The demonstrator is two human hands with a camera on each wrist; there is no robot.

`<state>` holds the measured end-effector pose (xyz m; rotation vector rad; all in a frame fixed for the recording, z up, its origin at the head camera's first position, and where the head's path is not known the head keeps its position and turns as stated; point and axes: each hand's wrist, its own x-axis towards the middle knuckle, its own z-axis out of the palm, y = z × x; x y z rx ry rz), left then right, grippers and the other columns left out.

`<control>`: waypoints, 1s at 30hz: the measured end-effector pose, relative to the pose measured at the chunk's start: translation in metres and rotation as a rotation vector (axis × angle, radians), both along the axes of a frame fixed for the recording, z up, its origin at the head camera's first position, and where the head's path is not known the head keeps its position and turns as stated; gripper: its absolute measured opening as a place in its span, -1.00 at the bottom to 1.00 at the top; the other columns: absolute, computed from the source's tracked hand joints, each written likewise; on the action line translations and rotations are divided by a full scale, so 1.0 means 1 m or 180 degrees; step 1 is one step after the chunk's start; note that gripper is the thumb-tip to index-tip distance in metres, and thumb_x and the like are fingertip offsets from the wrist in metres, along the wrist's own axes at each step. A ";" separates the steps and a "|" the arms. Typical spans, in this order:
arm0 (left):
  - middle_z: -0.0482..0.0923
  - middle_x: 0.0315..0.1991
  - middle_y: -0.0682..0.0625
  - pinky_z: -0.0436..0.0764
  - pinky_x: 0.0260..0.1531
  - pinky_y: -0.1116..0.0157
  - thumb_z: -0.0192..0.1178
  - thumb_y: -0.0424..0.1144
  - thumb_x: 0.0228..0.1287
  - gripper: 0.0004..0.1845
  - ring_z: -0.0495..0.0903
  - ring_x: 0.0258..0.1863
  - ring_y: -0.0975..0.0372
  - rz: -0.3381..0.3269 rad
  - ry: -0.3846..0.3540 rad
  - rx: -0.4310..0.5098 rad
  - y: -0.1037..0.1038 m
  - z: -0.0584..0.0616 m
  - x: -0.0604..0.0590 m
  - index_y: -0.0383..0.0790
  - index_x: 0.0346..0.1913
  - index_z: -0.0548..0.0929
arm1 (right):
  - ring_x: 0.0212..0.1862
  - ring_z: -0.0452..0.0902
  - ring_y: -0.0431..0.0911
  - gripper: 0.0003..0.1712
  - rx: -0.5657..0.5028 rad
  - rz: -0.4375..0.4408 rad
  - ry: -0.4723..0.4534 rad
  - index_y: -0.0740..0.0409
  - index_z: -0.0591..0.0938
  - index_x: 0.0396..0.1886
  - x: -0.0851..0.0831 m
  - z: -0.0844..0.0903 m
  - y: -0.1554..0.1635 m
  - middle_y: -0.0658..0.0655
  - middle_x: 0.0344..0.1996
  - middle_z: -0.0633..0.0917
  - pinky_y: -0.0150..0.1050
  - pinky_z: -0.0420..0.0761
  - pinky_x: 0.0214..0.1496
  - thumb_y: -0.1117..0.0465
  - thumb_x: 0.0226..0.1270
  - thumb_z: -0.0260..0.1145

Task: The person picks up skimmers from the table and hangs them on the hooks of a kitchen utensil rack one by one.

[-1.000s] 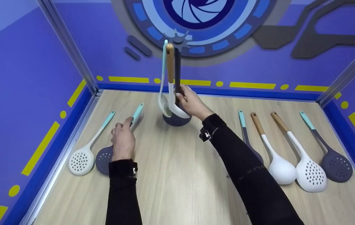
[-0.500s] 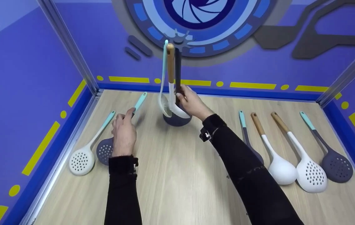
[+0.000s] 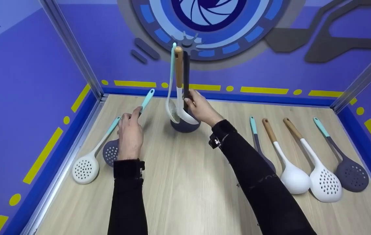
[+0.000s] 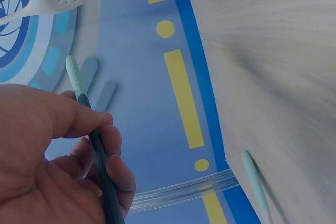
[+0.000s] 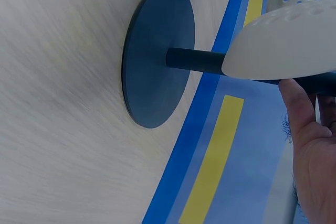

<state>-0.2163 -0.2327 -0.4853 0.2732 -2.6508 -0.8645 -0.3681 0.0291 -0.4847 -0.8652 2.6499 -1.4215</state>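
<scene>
My left hand (image 3: 130, 135) pinches the shaft of a skimmer with a mint handle (image 3: 148, 98) and a dark perforated head (image 3: 110, 152). In the left wrist view the skimmer's dark shaft (image 4: 100, 156) runs between thumb and fingers, above the table. My right hand (image 3: 201, 107) grips the dark pole (image 3: 186, 70) of a utensil stand, whose round base (image 3: 185, 127) is on the table. Two utensils hang from the stand: a mint-handled white skimmer (image 3: 171, 112) and a wooden-handled utensil with a curved white head (image 3: 188, 118). In the right wrist view that white head (image 5: 278, 45) partly covers the pole.
A white skimmer (image 3: 85, 169) lies at the left of the table. At the right lie a dark utensil (image 3: 257, 140) partly behind my sleeve, a white ladle (image 3: 295, 178), a white skimmer (image 3: 326, 184) and a dark skimmer (image 3: 352, 174). Blue panels (image 3: 123, 68) enclose the table.
My left hand has moved the dark skimmer up and slightly right in the head view, toward the back of the table. My right hand stays on the pole.
</scene>
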 end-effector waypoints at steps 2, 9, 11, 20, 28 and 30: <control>0.60 0.33 -0.35 0.69 0.25 -0.33 -0.05 -0.45 0.87 -0.38 0.60 0.33 -0.25 -0.0012 -0.0003 -0.0008 0.000 0.003 -0.001 0.04 0.78 0.50 | 0.15 0.63 0.09 -0.69 0.0009 -0.0006 0.0010 0.37 0.58 0.40 0.000 -0.001 0.000 0.28 0.16 0.67 0.02 0.68 0.31 0.28 0.96 0.10; 0.65 0.26 -0.38 0.72 0.16 -0.23 -0.01 -0.43 0.89 -0.42 0.68 0.22 -0.26 -0.0080 0.0286 -0.0103 0.003 0.011 -0.003 -0.03 0.77 0.52 | 0.19 0.65 0.13 -0.67 -0.0004 0.0015 0.0023 0.42 0.58 0.41 0.001 -0.001 -0.001 0.33 0.18 0.68 0.07 0.70 0.36 0.29 0.95 0.10; 0.67 0.23 -0.39 0.73 0.14 -0.22 0.01 -0.43 0.89 -0.44 0.70 0.17 -0.27 -0.0108 0.0408 -0.0116 0.004 0.013 -0.004 -0.07 0.76 0.52 | 0.21 0.66 0.14 -0.67 -0.0009 0.0021 0.0021 0.42 0.58 0.41 0.001 0.000 -0.001 0.34 0.20 0.68 0.08 0.71 0.39 0.29 0.95 0.10; 0.67 0.20 -0.37 0.76 0.00 -0.18 0.04 -0.40 0.90 -0.43 0.73 0.04 -0.22 -0.0111 0.0532 -0.0121 0.008 0.024 -0.008 -0.07 0.79 0.49 | 0.21 0.66 0.13 -0.67 -0.0001 0.0008 -0.0032 0.41 0.58 0.41 0.001 0.001 0.000 0.33 0.20 0.68 0.05 0.70 0.37 0.28 0.95 0.10; 0.69 0.28 -0.33 0.81 0.08 -0.22 0.12 -0.39 0.87 -0.36 0.77 0.18 -0.25 -0.0164 0.0428 -0.0111 0.007 0.034 -0.012 0.01 0.84 0.42 | 0.21 0.66 0.11 -0.71 0.0031 -0.0007 -0.0077 0.34 0.58 0.38 0.002 0.003 -0.001 0.32 0.21 0.68 0.02 0.71 0.34 0.26 0.96 0.10; 0.69 0.30 -0.34 0.82 0.11 -0.23 0.15 -0.41 0.85 -0.34 0.77 0.20 -0.26 -0.0195 0.0446 -0.0106 0.006 0.036 -0.013 0.00 0.84 0.42 | 0.22 0.67 0.12 -0.71 0.0038 -0.0011 -0.0062 0.35 0.58 0.38 0.002 0.003 -0.001 0.33 0.23 0.69 0.03 0.71 0.34 0.27 0.96 0.10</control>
